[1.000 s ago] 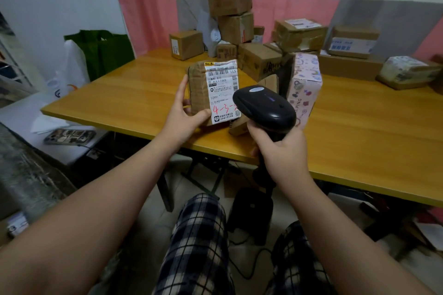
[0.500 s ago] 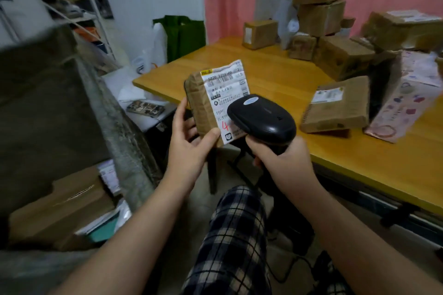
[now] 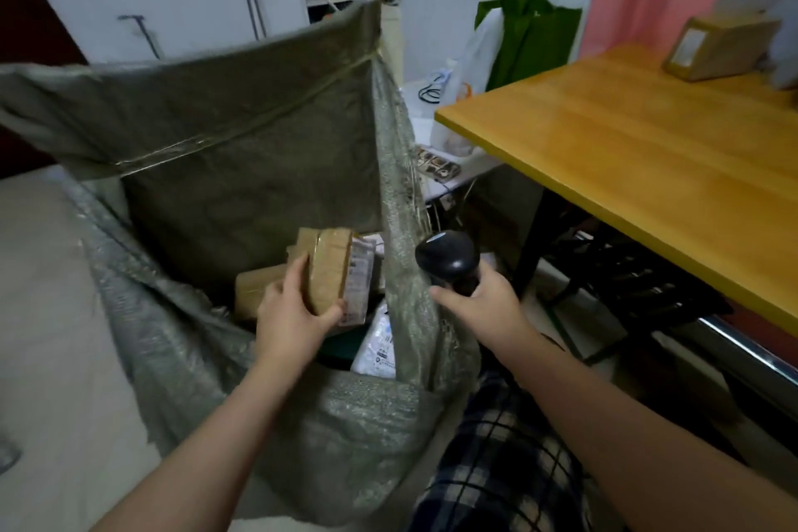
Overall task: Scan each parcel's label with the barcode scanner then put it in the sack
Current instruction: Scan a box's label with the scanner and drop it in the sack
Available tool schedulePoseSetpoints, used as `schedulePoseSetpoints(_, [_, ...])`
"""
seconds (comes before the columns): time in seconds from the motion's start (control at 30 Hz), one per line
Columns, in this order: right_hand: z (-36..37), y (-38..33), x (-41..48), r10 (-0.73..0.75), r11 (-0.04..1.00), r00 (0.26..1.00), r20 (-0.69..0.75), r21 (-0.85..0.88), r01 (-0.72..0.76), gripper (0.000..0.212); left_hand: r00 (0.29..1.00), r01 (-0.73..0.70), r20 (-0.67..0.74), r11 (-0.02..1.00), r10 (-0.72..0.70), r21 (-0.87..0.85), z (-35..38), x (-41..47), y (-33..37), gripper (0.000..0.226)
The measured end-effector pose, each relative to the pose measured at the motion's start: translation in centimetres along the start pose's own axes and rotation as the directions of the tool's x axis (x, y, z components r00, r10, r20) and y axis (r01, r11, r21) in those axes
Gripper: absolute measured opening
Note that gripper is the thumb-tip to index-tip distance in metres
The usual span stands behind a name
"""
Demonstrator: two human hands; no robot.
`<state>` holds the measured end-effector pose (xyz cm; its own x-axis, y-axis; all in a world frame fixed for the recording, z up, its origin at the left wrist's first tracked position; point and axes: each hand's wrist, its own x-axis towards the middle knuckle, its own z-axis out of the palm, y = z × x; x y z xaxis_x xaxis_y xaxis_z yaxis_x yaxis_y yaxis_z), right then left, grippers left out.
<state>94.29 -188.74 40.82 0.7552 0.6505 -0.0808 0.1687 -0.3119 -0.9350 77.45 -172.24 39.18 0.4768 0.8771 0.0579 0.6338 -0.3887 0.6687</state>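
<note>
Leftmost, the grey woven sack stands open, and the left hand grips a brown taped parcel inside its mouth, fingers along one side and thumb under the near corner, long axis upright, label turned right. Directly below it lie other parcels, so letting go likely only needs the fingers to open. Further right, just outside the sack's edge, the right hand is wrapped around the barcode scanner; the wooden table stands beyond.
</note>
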Motion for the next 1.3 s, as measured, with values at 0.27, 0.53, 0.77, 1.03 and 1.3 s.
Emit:
schedulePoseSetpoints(0.27, [1.4, 3.0, 3.0, 0.145, 0.989, 0.984, -0.101, 0.050, -0.140, 0.058, 0.941, 0.094, 0.334, 0.915, 0.047, -0.393, 4.3, 3.0, 3.9, 0.064])
schedulePoseSetpoints(0.53, [1.8, 2.3, 2.6, 0.201, 0.976, 0.969, -0.147, -0.054, -0.210, 0.043, 0.886, 0.165, 0.463, 0.916, 0.026, -0.367, 4.3, 2.9, 2.0, 0.069])
schedulePoseSetpoints(0.77, [-6.3, -1.1, 0.5, 0.169, 0.985, 0.930, -0.326, 0.071, -0.154, 0.059, 0.880, -0.272, 0.472, 0.865, 0.047, 0.422, 4.2, 2.5, 2.7, 0.085])
schedulePoseSetpoints(1.03, [-8.8, -1.1, -1.4, 0.107, 0.994, 0.945, -0.309, 0.023, -0.105, 0.059, 0.863, -0.426, 0.294, 0.905, 0.410, -0.013, 4.1, 0.7, 9.5, 0.062])
schedulePoseSetpoints(1.3, [-18.0, -1.9, -7.3, -0.078, 0.996, 0.842, -0.534, -0.083, 0.039, 0.038, 0.656, -0.668, 0.292, 0.715, 0.696, -0.206, 7.3, -3.8, 21.5, 0.047])
